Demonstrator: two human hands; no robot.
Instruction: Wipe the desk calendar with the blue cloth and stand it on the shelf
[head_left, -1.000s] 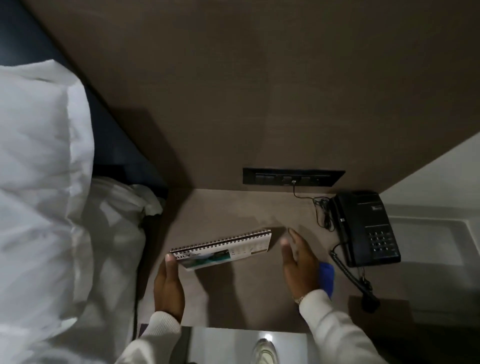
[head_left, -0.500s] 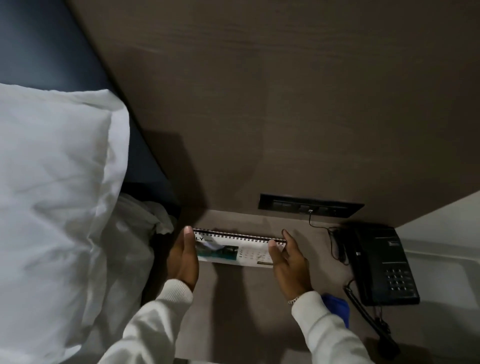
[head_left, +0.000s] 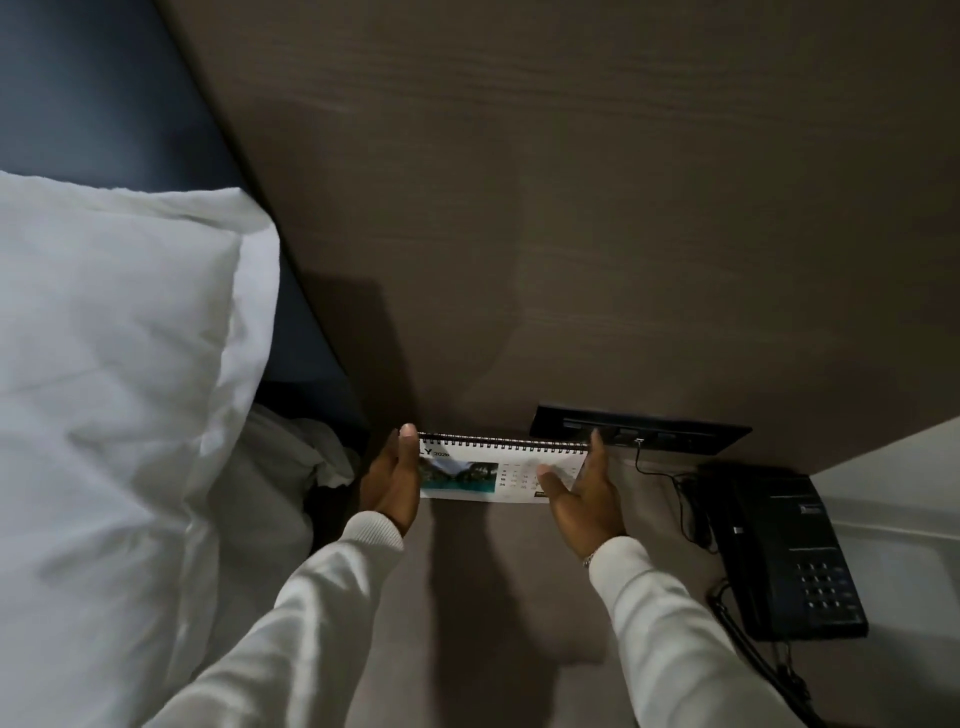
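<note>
A white pillow (head_left: 119, 332) fills the left of the frame, against a dark blue headboard (head_left: 104, 88). At lower right sits a black telephone (head_left: 784, 551), its cord (head_left: 753, 660) trailing down. A black socket panel (head_left: 639, 430) is set in the brown wall panel (head_left: 571, 182) at centre right.

Single head cam, looks fwd/down, close over shelf (head_left: 467, 597) toward wall panel (head_left: 571, 208).

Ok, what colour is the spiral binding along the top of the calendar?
Black. The wire binding runs along the top edge of the white calendar, clearest in the head view.
</note>
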